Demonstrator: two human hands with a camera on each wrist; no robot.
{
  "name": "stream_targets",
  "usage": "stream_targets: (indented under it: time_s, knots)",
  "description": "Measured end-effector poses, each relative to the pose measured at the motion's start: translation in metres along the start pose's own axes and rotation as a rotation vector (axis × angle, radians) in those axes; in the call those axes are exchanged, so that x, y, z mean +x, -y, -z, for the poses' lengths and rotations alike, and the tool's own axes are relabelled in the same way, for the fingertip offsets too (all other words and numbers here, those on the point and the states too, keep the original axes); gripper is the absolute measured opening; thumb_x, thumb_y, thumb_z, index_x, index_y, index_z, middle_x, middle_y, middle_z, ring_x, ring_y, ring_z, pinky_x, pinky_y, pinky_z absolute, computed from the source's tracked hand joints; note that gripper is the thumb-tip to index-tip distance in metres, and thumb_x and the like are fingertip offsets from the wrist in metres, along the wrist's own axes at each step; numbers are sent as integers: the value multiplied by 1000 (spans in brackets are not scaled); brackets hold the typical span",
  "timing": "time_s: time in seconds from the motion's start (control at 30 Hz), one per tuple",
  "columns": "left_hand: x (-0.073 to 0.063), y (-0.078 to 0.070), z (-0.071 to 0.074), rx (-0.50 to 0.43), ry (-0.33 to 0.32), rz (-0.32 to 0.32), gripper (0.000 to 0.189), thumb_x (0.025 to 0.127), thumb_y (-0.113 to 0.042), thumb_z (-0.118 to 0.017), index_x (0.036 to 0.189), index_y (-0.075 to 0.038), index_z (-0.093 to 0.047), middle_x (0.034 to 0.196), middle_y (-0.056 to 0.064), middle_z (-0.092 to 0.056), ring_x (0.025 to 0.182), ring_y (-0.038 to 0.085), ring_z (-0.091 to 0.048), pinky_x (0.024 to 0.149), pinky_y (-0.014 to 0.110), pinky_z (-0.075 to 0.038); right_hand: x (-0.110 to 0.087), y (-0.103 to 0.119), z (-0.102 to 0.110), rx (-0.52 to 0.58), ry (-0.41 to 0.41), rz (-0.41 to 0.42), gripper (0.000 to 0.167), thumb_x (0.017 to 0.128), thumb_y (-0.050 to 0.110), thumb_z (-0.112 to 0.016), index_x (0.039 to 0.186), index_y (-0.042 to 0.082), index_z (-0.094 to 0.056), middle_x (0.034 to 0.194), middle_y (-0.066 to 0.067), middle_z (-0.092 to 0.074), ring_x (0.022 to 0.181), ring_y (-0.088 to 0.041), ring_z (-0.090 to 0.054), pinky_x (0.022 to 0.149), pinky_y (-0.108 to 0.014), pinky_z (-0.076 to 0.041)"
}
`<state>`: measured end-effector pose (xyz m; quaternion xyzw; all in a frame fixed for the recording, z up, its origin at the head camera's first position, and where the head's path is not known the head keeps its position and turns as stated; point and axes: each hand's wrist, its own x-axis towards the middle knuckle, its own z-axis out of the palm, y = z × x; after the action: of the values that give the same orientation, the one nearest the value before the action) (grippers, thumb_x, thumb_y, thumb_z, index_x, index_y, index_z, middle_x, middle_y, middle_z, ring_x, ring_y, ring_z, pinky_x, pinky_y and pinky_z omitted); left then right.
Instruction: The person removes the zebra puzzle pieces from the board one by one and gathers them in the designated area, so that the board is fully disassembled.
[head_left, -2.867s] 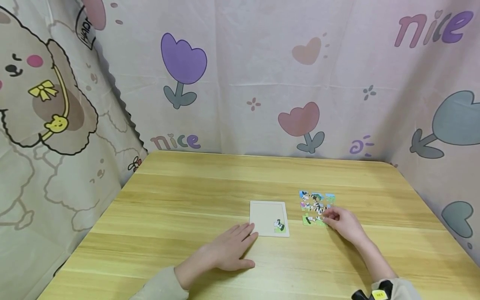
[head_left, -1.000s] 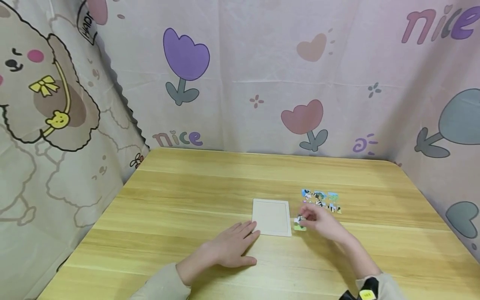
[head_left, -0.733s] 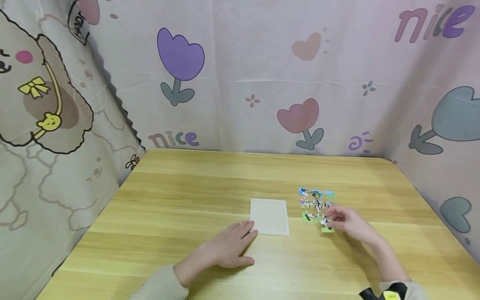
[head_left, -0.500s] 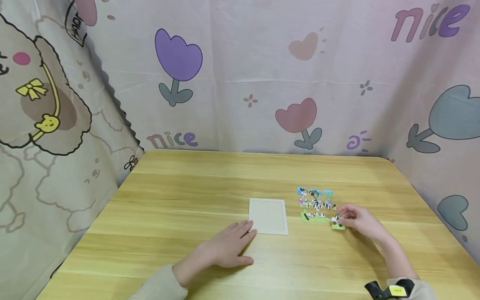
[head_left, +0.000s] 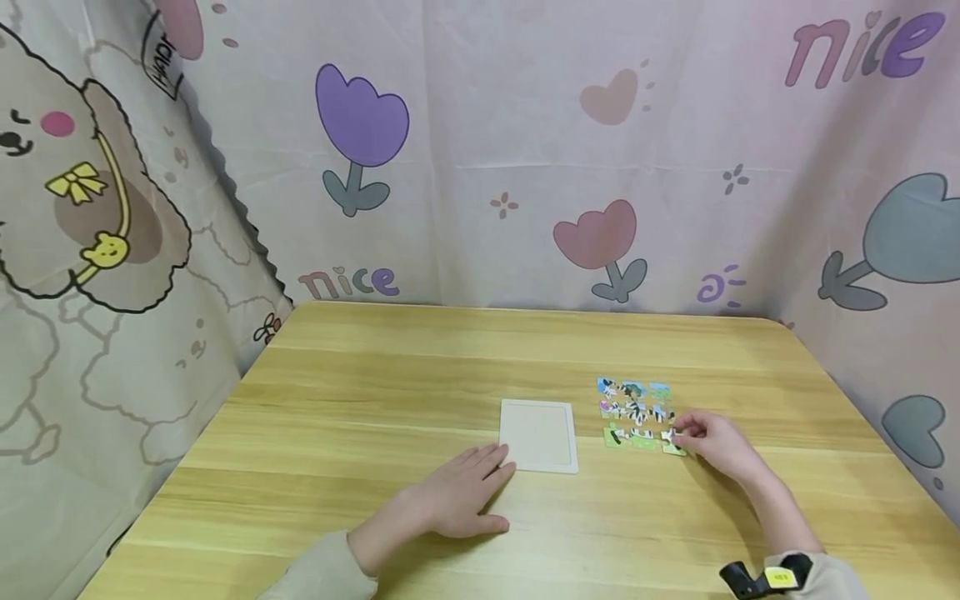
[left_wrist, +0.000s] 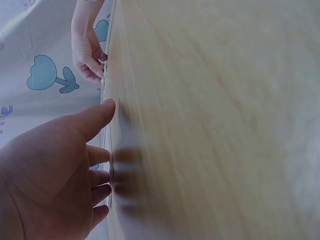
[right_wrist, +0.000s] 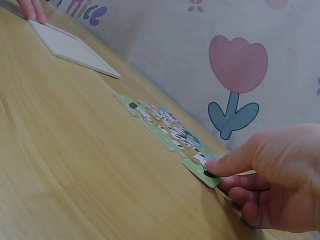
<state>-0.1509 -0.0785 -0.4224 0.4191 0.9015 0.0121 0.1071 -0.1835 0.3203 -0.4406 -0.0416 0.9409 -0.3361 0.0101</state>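
In the head view my left hand (head_left: 461, 496) lies flat on the table, fingertips touching the near-left edge of a white puzzle tray (head_left: 536, 435), which holds no pieces. My right hand (head_left: 716, 446) pinches a green-bottomed jigsaw piece (head_left: 672, 443) at the near-right corner of the loose pieces. The right wrist view shows the thumb on top of this jigsaw piece (right_wrist: 200, 172), with the other fingers curled beside and below its edge. Several other jigsaw pieces (head_left: 636, 412), with black-and-white animal parts, lie in loose rows right of the tray.
The wooden table (head_left: 375, 375) extends around the tray and pieces. Behind it hangs a printed curtain (head_left: 480, 125), with another curtain side at the left. A black strap with a yellow label (head_left: 780, 577) sits on the right wrist.
The jigsaw piece that lay in the tray's near-right corner is now out of it. My right hand has carried it right, to the end of the near row. The left hand stays put.
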Motion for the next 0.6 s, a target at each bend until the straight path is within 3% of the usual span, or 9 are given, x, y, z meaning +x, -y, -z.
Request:
stream_targets:
  time_s: [0.27, 0.6]
  knots:
    - [3, 0, -5, 2, -7, -9, 73, 91, -56, -42, 146, -9, -29, 152, 13, -19, 139, 25, -17, 112, 39, -19, -2, -4, -4, -58, -42, 16, 19, 82, 12, -69, 93, -3, -62, 78, -2, -57, 72, -15, -51, 59, -25, -43]
    - [2, -2, -7, -33, -6, 2, 73, 91, -55, -43, 146, -9, -28, 152, 13, -17, 139, 24, -17, 112, 39, -19, -6, -3, -1, -49, -73, 26, 30, 85, 15, -67, 105, -6, -59, 85, -4, -62, 78, -18, -57, 65, -28, -47]
